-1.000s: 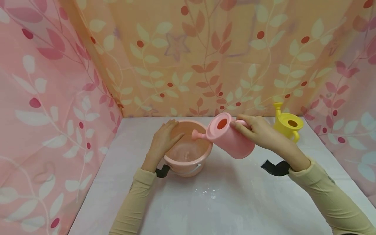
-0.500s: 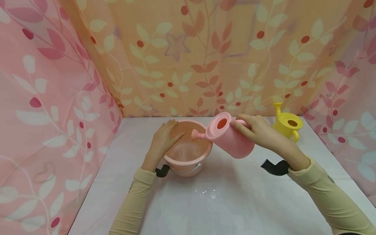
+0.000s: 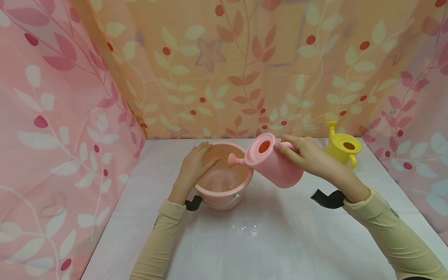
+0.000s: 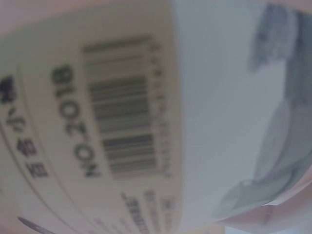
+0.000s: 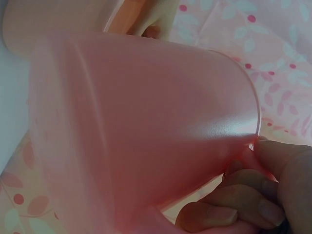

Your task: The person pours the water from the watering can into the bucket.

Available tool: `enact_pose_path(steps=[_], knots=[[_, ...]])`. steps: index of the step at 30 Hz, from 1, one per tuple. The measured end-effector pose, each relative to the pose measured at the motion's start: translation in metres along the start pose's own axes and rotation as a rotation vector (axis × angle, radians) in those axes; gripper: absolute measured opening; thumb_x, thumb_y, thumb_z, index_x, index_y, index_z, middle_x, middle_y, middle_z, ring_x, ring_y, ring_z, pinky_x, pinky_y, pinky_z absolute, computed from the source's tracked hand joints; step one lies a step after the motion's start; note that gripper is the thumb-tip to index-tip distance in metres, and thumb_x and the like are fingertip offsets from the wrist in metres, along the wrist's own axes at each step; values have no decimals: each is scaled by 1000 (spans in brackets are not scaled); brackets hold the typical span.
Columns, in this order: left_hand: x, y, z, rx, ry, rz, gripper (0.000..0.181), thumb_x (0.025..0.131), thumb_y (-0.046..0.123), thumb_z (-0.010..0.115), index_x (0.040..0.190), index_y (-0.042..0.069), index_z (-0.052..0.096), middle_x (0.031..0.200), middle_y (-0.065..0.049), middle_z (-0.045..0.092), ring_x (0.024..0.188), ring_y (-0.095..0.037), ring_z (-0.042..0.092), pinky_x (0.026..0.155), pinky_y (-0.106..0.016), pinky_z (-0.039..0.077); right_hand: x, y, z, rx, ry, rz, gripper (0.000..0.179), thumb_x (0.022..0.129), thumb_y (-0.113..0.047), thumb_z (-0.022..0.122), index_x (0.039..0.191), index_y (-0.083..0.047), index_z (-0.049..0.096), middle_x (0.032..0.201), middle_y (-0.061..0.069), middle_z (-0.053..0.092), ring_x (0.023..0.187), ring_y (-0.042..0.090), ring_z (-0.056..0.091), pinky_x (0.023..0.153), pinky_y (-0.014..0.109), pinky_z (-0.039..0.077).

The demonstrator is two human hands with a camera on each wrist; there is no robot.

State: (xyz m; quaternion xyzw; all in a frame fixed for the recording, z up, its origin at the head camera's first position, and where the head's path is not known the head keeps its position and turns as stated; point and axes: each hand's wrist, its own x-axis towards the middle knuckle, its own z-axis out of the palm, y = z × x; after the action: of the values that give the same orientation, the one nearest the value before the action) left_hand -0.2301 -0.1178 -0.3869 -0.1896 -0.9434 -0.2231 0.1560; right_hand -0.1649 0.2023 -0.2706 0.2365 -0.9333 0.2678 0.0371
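In the head view my left hand (image 3: 194,167) holds the left rim of a pale pink bucket (image 3: 224,199), its thumb reaching over the inside. The left wrist view is filled by the bucket's printed side with a barcode label (image 4: 122,112). My right hand (image 3: 306,155) grips the handle of a pink watering can (image 3: 276,167), tilted left so that its spout head hangs over the bucket's opening. In the right wrist view, fingers (image 5: 214,209) curl round the handle beside the can's body (image 5: 146,112). Fine streaks show inside the bucket below the spout.
A yellow watering can (image 3: 344,147) stands at the table's back right, behind my right wrist. Water drops (image 3: 245,229) lie on the white table (image 3: 280,249) in front of the bucket. Leaf-patterned cloth (image 3: 245,70) borders the back and both sides.
Both hands, the bucket and the pink can stay almost exactly in place. Only the streaks and ripples inside the bucket look different.
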Motion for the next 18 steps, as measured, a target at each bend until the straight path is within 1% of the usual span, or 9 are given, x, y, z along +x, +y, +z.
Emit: enact_pose_path(steps=[9, 15, 18], knots=[[0, 1, -1, -10, 21, 24, 62, 85, 47, 62, 128, 3, 54, 133, -14, 52, 131, -27, 40, 112, -40, 23, 1, -2, -1, -13, -7, 1, 28, 94, -39, 52, 81, -14, 53, 61, -1, 46, 63, 16, 50, 57, 28, 45], [-1, 1, -1, -18, 26, 26, 60, 85, 45, 62, 127, 3, 55, 132, -14, 53, 130, -28, 41, 111, -41, 24, 1, -3, -1, -18, -5, -14, 26, 94, -38, 52, 84, -14, 55, 60, -2, 47, 63, 16, 50, 58, 28, 45], [-1, 1, -1, -19, 25, 22, 60, 85, 46, 62, 127, 3, 55, 132, -14, 53, 130, -27, 41, 111, -41, 24, 2, -3, -1, -18, -6, -13, 27, 94, -38, 52, 83, -14, 54, 60, -2, 45, 63, 16, 50, 57, 28, 45]])
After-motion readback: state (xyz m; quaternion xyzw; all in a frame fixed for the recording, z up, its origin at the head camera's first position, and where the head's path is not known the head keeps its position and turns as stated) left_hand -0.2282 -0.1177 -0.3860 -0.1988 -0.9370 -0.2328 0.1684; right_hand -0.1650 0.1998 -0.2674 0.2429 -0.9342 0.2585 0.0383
